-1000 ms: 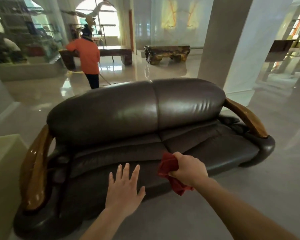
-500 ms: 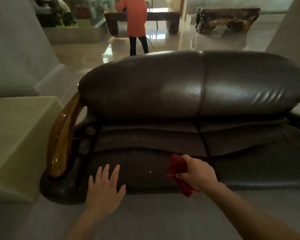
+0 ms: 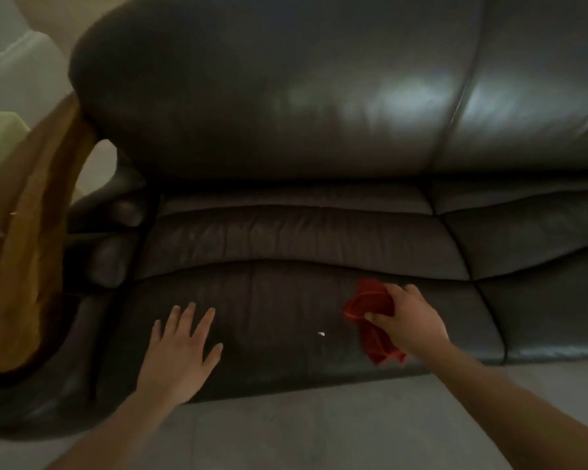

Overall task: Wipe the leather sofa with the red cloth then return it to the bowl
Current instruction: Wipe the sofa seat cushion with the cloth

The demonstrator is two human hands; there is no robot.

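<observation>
1. R hand (image 3: 409,320) is clenched round the red cloth (image 3: 370,317), bunched up, one tail hanging off the near side of the fist. It's low over the near edge of the left seat cushion, though I can't tell if cloth's actually touching leather.
2. L hand (image 3: 180,347) is bare, fingers splayed wide, holding nothing, over the same cushion but well left of the cloth. Looks ready to brace, contact unclear.
3. The leather sofa (image 3: 286,113) fills the view: dark, glossy, with deep seams btwn cushions and a wooden armrest (image 3: 24,232) at far left.
4. Tiny white speck (image 3: 320,333) sits on the seat btwn the two hands.
5. Risks, as I see it: a wadded cloth means a small contact patch, so streaks and missed bands are likely. Seams could get skipped. Loose tail may drag the speck along instead of lifting it.
6. Bowl's not in shot, so the return leg can't be judged from here.
</observation>
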